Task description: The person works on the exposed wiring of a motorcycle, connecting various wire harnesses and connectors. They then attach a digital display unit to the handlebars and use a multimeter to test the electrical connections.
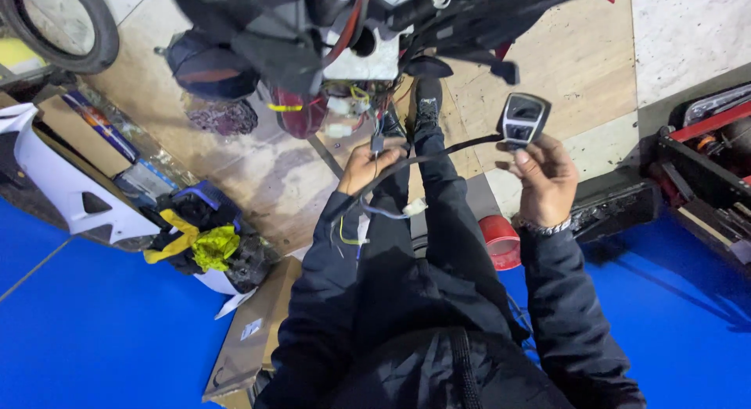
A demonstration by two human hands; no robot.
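The left hand (366, 168) is raised mid-scene, fingers pinched on a small black connector (377, 143) of the wire harness (438, 152), which should be kept slack while it is handled. Farther right, the right hand (546, 178) is held up, wrist bent, fingertips pinching the grey switch unit (522, 120) by its lower edge.
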